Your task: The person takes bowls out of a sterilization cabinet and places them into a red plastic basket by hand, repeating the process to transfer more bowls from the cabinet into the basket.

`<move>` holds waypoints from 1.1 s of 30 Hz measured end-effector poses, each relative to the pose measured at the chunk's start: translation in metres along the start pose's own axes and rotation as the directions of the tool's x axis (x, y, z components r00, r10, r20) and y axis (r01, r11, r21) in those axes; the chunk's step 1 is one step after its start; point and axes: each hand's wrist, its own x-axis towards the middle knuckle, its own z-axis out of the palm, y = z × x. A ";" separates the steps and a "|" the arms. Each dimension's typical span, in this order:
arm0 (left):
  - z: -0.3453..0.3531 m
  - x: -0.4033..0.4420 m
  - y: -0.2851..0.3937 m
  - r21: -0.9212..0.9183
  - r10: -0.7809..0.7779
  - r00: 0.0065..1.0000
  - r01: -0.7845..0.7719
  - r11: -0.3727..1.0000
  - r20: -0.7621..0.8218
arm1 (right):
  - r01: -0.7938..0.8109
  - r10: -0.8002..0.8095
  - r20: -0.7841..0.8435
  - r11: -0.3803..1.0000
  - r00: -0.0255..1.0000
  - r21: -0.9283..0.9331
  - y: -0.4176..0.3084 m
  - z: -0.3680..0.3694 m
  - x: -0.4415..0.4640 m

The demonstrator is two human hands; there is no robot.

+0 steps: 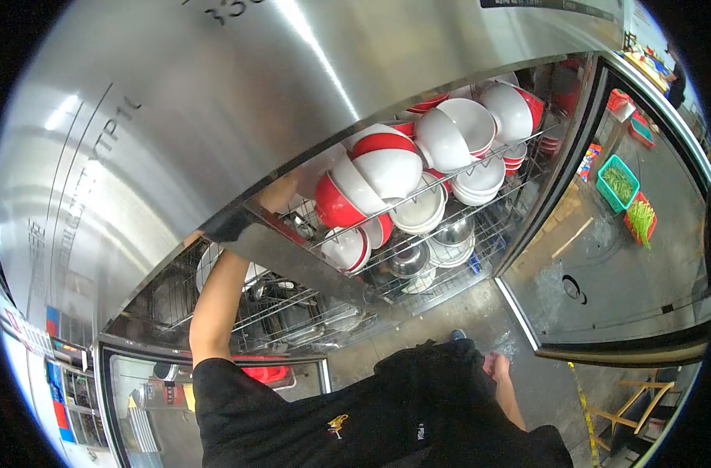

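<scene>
My left forearm (219,300) reaches up into the left section of a steel cabinet (176,101), near a white plate (209,264). The cabinet's edge and centre post hide most of that hand, so its fingers and anything in them cannot be made out. In the right section, red and white bowls (388,171) lean in a row on the upper wire rack. More white bowls (419,210) and metal bowls (410,259) sit lower. Down beside my body hangs my right hand (496,365), its fingers curled, with nothing visible in it.
An open glass door (620,234) stands at the right, another open door (215,405) at the lower left. Beyond the right door are a green basket (618,183) and a red basket (641,220) of vegetables. A wooden stool (632,405) is at the lower right.
</scene>
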 end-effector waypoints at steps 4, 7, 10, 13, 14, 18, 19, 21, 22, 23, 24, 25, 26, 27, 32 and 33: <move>-0.004 -0.005 0.009 0.256 0.201 0.965 -0.154 0.954 -0.166 | 0.220 -0.220 -0.006 0.975 0.975 -0.023 -0.058 0.048 -0.004; -0.006 0.002 -0.003 -0.129 0.153 0.988 -0.152 0.980 -0.009 | 0.328 -0.322 0.070 0.936 0.944 -0.129 -0.109 0.085 -0.027; -0.010 0.003 -0.008 -0.076 0.134 0.989 -0.139 0.987 -0.062 | 0.437 -0.386 0.257 0.881 0.886 -0.182 -0.142 0.120 -0.046; -0.011 -0.003 -0.015 0.006 0.098 0.988 -0.098 0.995 -0.119 | 0.490 -0.381 0.371 0.830 0.847 -0.266 -0.155 0.153 -0.075; -0.013 -0.002 -0.015 0.036 0.090 0.986 -0.086 0.996 -0.139 | 0.538 -0.383 0.467 0.802 0.797 -0.261 -0.157 0.161 -0.080; -0.012 0.004 -0.013 0.149 0.069 0.976 -0.039 0.988 -0.205 | 0.631 -0.329 0.677 0.732 0.658 -0.257 -0.168 0.191 -0.113; -0.010 0.004 -0.014 0.174 0.061 0.974 -0.023 0.984 -0.219 | 0.683 -0.318 0.751 0.692 0.578 -0.233 -0.170 0.196 -0.123; -0.009 0.001 -0.019 0.229 0.046 0.969 0.011 0.973 -0.244 | 0.689 -0.279 0.794 0.688 0.540 -0.227 -0.189 0.212 -0.168; -0.009 -0.003 -0.023 0.258 0.039 0.968 0.028 0.966 -0.249 | 0.766 -0.243 0.856 0.597 0.456 -0.239 -0.197 0.220 -0.185; -0.009 -0.008 -0.028 0.286 0.032 0.968 0.042 0.957 -0.251 | 0.833 -0.195 0.907 0.501 0.374 -0.237 -0.203 0.228 -0.204; -0.007 -0.012 -0.033 0.309 0.028 0.967 0.053 0.950 -0.252 | 0.826 -0.188 0.904 0.509 0.383 -0.244 -0.213 0.237 -0.230; -0.004 -0.014 -0.037 0.329 0.028 0.967 0.059 0.942 -0.253 | 0.893 -0.177 0.939 0.401 0.294 -0.204 -0.223 0.246 -0.257; -0.010 -0.017 -0.031 0.326 0.030 0.969 0.053 0.944 -0.244 | 0.946 -0.158 0.966 0.287 0.204 -0.153 -0.230 0.254 -0.278; -0.015 -0.018 -0.026 0.309 0.037 0.976 0.032 0.951 -0.215 | 0.944 -0.166 0.963 0.289 0.212 -0.158 -0.231 0.261 -0.290; -0.053 -0.025 -0.032 0.227 0.097 0.992 -0.076 0.971 -0.080 | 0.992 -0.206 0.977 0.099 -0.053 0.075 -0.208 0.298 -0.339; -0.059 -0.028 -0.038 0.208 0.107 0.993 -0.095 0.973 -0.050 | 0.992 -0.184 0.979 0.079 -0.084 0.100 -0.197 0.306 -0.347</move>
